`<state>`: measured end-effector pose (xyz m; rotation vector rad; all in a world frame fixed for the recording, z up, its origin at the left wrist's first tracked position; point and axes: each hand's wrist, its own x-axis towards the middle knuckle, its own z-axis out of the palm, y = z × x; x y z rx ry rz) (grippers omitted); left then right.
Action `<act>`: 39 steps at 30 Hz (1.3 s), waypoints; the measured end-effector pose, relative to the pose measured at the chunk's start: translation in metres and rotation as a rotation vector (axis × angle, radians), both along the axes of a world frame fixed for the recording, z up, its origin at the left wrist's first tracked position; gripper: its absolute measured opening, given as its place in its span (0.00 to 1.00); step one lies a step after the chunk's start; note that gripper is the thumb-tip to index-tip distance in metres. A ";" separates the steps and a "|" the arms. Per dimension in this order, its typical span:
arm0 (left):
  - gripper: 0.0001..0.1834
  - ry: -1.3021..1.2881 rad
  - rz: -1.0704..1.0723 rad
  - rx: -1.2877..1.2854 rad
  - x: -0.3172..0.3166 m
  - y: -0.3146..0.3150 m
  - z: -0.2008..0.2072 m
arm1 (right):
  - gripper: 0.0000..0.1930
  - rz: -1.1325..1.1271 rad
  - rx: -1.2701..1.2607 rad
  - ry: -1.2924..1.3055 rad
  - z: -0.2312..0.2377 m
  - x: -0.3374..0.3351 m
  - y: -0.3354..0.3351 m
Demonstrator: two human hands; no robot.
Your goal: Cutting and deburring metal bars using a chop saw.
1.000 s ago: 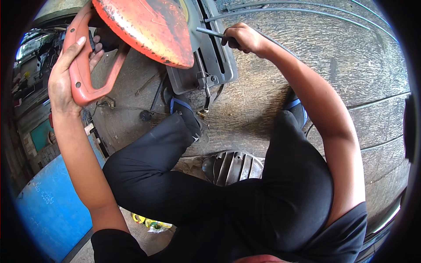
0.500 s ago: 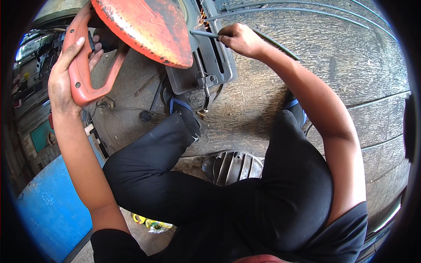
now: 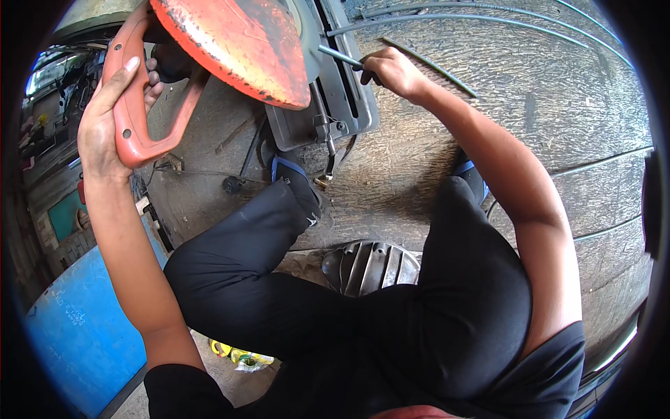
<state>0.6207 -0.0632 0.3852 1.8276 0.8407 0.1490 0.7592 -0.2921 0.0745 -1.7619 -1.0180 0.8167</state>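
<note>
- Upper left of the frame: left hand clenched around the orange handle of a cut-off saw, beside its orange guard.
- Top centre: right hand, fingers grasping a thin metal rod on the grey saw base.
- Lower left: a blue drum, contents hidden.

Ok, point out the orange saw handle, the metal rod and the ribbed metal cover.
orange saw handle (image 3: 132, 140), head view, lower grip bar.
metal rod (image 3: 338, 56), head view, mid-shaft.
ribbed metal cover (image 3: 370, 265), head view, ribbed top.
</note>
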 end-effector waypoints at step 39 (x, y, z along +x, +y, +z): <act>0.28 -0.057 0.008 -0.029 -0.001 -0.006 -0.003 | 0.08 -0.250 0.061 -0.512 0.034 0.022 0.007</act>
